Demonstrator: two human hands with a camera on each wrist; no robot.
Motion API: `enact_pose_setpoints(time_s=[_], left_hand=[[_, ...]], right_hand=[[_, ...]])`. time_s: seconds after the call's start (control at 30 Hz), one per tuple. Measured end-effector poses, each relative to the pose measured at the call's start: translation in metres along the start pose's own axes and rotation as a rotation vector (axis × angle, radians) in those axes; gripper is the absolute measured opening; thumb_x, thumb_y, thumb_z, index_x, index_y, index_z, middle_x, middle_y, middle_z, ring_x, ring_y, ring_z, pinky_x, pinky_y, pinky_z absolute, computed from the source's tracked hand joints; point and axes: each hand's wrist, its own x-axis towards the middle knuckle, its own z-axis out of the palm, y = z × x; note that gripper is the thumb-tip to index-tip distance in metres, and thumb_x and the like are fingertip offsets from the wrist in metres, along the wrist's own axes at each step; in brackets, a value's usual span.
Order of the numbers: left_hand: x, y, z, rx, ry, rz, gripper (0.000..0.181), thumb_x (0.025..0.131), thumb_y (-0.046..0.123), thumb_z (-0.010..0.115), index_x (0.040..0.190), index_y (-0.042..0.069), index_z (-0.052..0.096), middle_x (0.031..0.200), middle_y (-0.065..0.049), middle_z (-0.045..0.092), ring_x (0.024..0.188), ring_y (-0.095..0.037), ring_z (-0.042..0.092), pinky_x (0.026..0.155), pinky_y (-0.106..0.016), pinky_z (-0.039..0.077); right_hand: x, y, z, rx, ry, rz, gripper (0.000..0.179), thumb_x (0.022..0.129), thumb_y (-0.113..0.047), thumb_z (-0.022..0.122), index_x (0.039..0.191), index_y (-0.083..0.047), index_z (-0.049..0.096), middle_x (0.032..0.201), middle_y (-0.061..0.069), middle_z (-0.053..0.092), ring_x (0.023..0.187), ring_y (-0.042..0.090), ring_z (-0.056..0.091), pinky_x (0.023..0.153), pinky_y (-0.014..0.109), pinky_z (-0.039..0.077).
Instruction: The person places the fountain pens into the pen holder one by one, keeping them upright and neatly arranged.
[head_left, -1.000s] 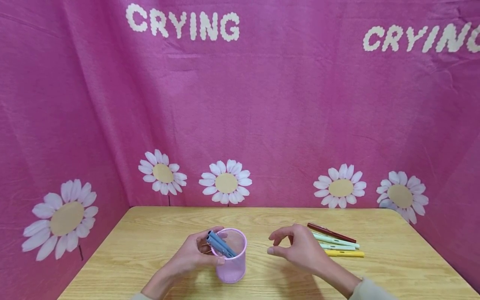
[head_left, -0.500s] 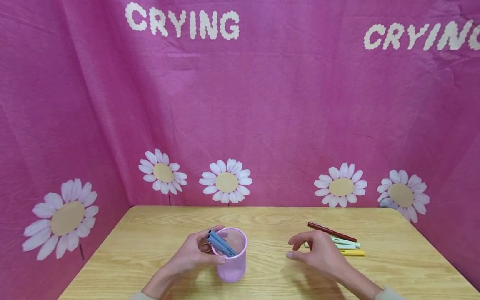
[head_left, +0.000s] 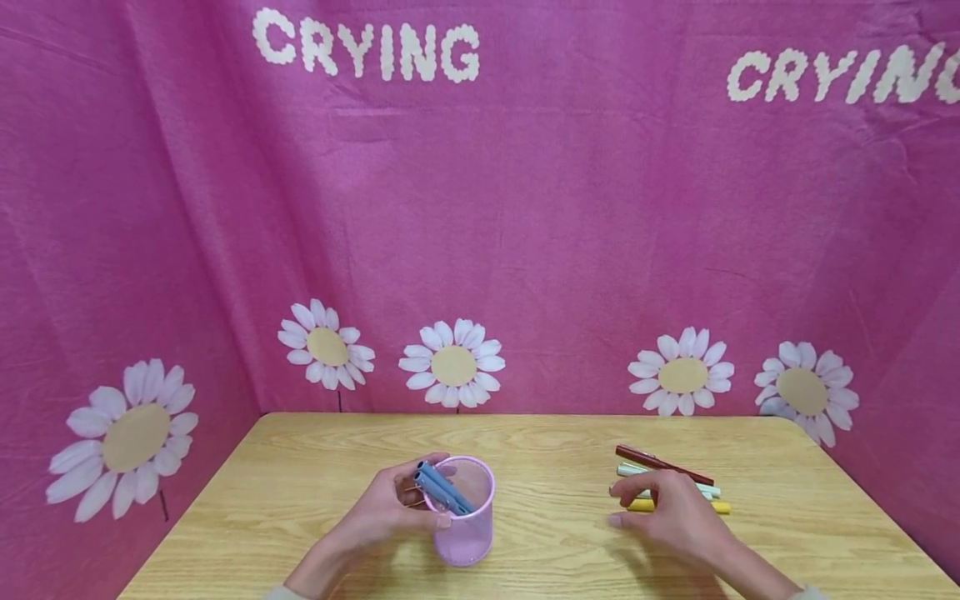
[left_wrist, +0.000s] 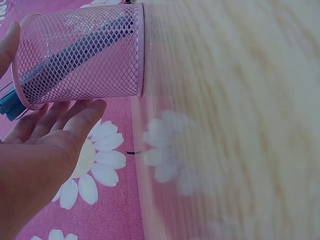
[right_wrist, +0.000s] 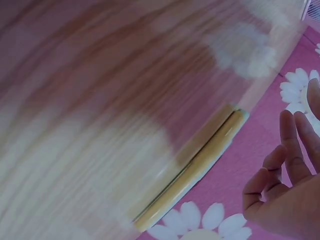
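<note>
My left hand (head_left: 382,510) holds a pink mesh pen holder (head_left: 465,540) by its left side, thumb near the front rim. Several blue-grey pens (head_left: 444,487) lean inside it towards the hand; through the mesh (left_wrist: 100,55) in the left wrist view they slant across. At right, my right hand (head_left: 678,515) hovers over loose pens, thumb and forefinger apart with nothing between them. A yellow pen (head_left: 720,507) lies partly behind the hand. Beyond it are pale green pens (head_left: 632,471), partly covered, and a dark red pen (head_left: 652,460) farthest back.
The wooden table (head_left: 540,442) is backed and flanked by a pink cloth (head_left: 555,233) printed with daisies and lettering. Bare tabletop separates the pen holder from the loose pens. The table's glossy surface mirrors the daisies in the wrist views.
My right hand has moved rightwards, from the space between the pen holder and the loose pens to over the pens. The left hand and pen holder have stayed put.
</note>
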Motion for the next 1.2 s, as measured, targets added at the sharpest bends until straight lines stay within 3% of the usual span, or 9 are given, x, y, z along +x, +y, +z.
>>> enact_pose_setpoints(time_s=[0.17, 0.4, 0.9, 1.2], left_hand=[[0.0, -0.001, 0.0, -0.003, 0.004, 0.001, 0.081, 0.084, 0.001, 0.086, 0.154, -0.008, 0.045, 0.146, -0.027, 0.058, 0.095, -0.02, 0.065, 0.085, -0.025, 0.055], [-0.001, 0.0, 0.001, 0.012, 0.009, -0.013, 0.079, 0.085, 0.002, 0.086, 0.154, -0.006, 0.047, 0.146, -0.023, 0.06, 0.095, -0.02, 0.062, 0.083, -0.024, 0.051], [0.0, -0.001, 0.001, 0.001, 0.011, -0.008, 0.08, 0.085, 0.0, 0.085, 0.154, -0.007, 0.046, 0.143, -0.024, 0.062, 0.096, -0.023, 0.065, 0.085, -0.026, 0.054], [0.0, 0.0, 0.0, 0.001, 0.014, -0.01, 0.079, 0.085, 0.0, 0.085, 0.154, -0.006, 0.046, 0.144, -0.024, 0.061, 0.097, -0.024, 0.065, 0.086, -0.026, 0.054]], right_hand=[[-0.003, 0.013, -0.005, -0.01, -0.005, 0.037, 0.025, 0.079, -0.028, 0.094, 0.099, -0.018, 0.082, 0.088, -0.009, 0.073, 0.076, 0.013, 0.053, 0.063, 0.027, 0.042], [-0.007, 0.027, -0.012, -0.076, -0.007, 0.116, 0.026, 0.077, -0.026, 0.096, 0.098, -0.019, 0.082, 0.09, -0.008, 0.07, 0.089, 0.018, 0.061, 0.077, 0.034, 0.05], [-0.012, 0.053, -0.029, -0.21, 0.001, 0.177, 0.029, 0.077, -0.03, 0.095, 0.101, -0.02, 0.083, 0.101, -0.002, 0.074, 0.1, 0.026, 0.066, 0.089, 0.052, 0.052], [-0.007, 0.059, -0.033, -0.24, -0.012, 0.179, 0.033, 0.074, -0.03, 0.097, 0.103, -0.018, 0.084, 0.098, -0.003, 0.073, 0.095, 0.024, 0.065, 0.086, 0.051, 0.052]])
